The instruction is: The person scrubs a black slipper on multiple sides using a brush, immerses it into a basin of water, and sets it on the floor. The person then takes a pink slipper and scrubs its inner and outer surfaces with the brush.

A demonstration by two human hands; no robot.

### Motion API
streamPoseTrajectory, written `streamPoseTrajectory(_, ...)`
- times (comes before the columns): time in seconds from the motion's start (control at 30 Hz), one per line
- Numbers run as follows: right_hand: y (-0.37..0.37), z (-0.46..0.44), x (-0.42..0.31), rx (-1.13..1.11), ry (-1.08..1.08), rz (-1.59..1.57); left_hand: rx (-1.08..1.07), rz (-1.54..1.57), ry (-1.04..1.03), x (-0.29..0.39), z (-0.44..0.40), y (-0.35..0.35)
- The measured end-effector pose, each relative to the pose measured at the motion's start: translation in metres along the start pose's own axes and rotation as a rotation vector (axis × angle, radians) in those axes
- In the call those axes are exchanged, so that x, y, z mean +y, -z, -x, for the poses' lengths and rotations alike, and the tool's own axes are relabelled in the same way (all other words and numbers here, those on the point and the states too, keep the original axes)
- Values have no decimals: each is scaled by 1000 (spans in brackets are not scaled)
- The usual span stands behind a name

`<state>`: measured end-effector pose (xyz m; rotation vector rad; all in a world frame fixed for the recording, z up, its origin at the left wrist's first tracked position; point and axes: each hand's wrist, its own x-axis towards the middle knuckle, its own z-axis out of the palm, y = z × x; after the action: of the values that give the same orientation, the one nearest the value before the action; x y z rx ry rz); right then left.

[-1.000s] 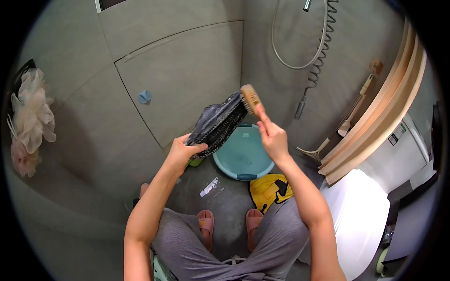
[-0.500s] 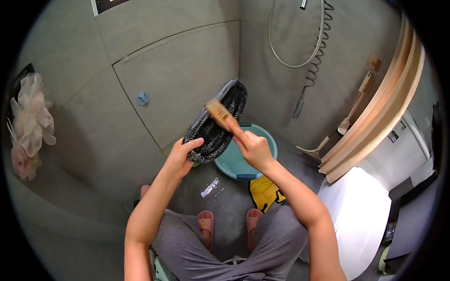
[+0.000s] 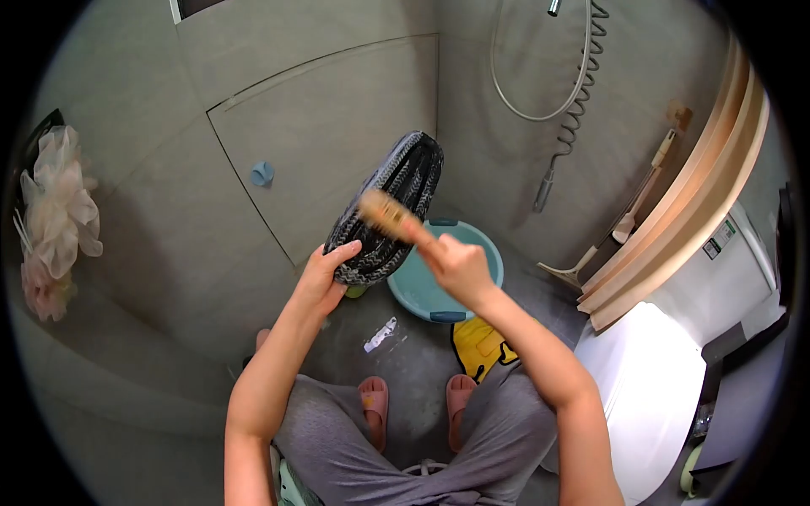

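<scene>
My left hand (image 3: 319, 278) grips the lower end of a dark grey and black shoe (image 3: 413, 173), its patterned sole turned up toward me. The shoe is tilted, with its far end up and to the right. In my right hand (image 3: 458, 268) is a wooden brush (image 3: 387, 214), slightly blurred, lying over the middle of the sole; the contact of its bristles is hidden. Below and to the right of the shoe, a round teal basin (image 3: 430, 287) of water stands on the floor, partly behind my right hand.
A yellow and black cloth (image 3: 483, 347) lies by the basin. At the right are a white toilet (image 3: 645, 379), a folded beige panel (image 3: 675, 228) and a squeegee (image 3: 574, 271). A shower hose (image 3: 540, 118) hangs on the wall. Mesh puffs (image 3: 59, 202) hang at the left.
The shoe has turned from side-on to sole toward me. The brush has moved from its far end down and left to the middle of the sole. Both hands keep their holds.
</scene>
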<state>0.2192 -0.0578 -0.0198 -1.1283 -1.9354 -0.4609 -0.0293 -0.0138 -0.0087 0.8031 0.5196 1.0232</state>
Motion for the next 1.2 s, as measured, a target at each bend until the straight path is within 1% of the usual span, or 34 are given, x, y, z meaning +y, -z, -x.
streamPoseTrajectory(0.07, -3, -4, 13, 99, -146, 29, -2, -14, -28, 3, 2, -10)
streamPoseTrajectory(0.1, -2, -3, 11, 98, -143, 28, 10, -19, -27, 3, 2, -13)
streamPoseTrajectory(0.17, 1, 5, 1, 37, -102, 40, 9, -18, -26, 0, -1, -7)
streamPoseTrajectory(0.2, 4, 7, -5, 40, -102, 42, 9, -17, -22, 0, -2, -6)
streamPoseTrajectory(0.27, 11, 9, -18, -93, 71, -24, 7, -6, -22, 2, -3, -3)
streamPoseTrajectory(0.33, 13, 0, -2, -79, 73, 11, 8, 7, -19, 3, -2, -5)
streamPoseTrajectory(0.4, 11, -8, 21, 8, -170, 191, 19, -24, -21, 6, 2, -10)
streamPoseTrajectory(0.43, 12, -8, 26, 4, -167, 189, 23, -21, -22, 4, 3, -11)
streamPoseTrajectory(0.5, 14, -9, 32, 39, -232, 163, 4, -46, -8, 2, 3, -12)
streamPoseTrajectory(0.53, 12, -7, 29, 42, -230, 163, 2, -47, -10, 2, 3, -12)
streamPoseTrajectory(0.6, 6, 7, 10, 4, -28, -58, 18, -32, -24, 2, 2, -8)
streamPoseTrajectory(0.63, 10, 9, 0, -98, 69, -32, 24, -18, -27, 3, 0, -5)
streamPoseTrajectory(0.67, 14, 8, -9, -107, 128, -68, 22, -24, -23, 3, -1, -3)
streamPoseTrajectory(0.73, 8, 4, 6, -31, 117, 16, 43, 10, -58, 6, 1, -6)
streamPoseTrajectory(0.8, 7, -4, 26, 44, -23, 105, 26, 19, -61, 7, -1, -8)
streamPoseTrajectory(0.83, 5, -6, 35, 92, -65, 115, 30, 20, -79, 8, 0, -10)
streamPoseTrajectory(0.87, 4, -1, 35, 91, -60, 113, 33, 19, -97, 9, 0, -11)
streamPoseTrajectory(0.93, 10, 9, 23, -75, 0, 86, 64, 18, -99, 7, -3, -6)
streamPoseTrajectory(0.97, 4, 15, 15, -49, 49, -38, 96, 16, -94, 6, -4, -4)
streamPoseTrajectory(1.0, 6, 15, 5, -48, 47, -38, 95, 14, -93, 6, -5, -1)
streamPoseTrajectory(1.07, 19, 11, -13, -226, 267, -95, 114, -24, -58, 9, -4, 6)
streamPoseTrajectory(1.1, 13, 12, -6, -178, 269, -23, 115, -24, -55, 9, -5, 6)
streamPoseTrajectory(1.13, 13, 5, 0, -113, 215, 26, 88, -21, -68, 8, -3, 4)
streamPoseTrajectory(1.2, 13, 1, 19, -63, 58, 112, 31, -8, -107, 7, -3, -3)
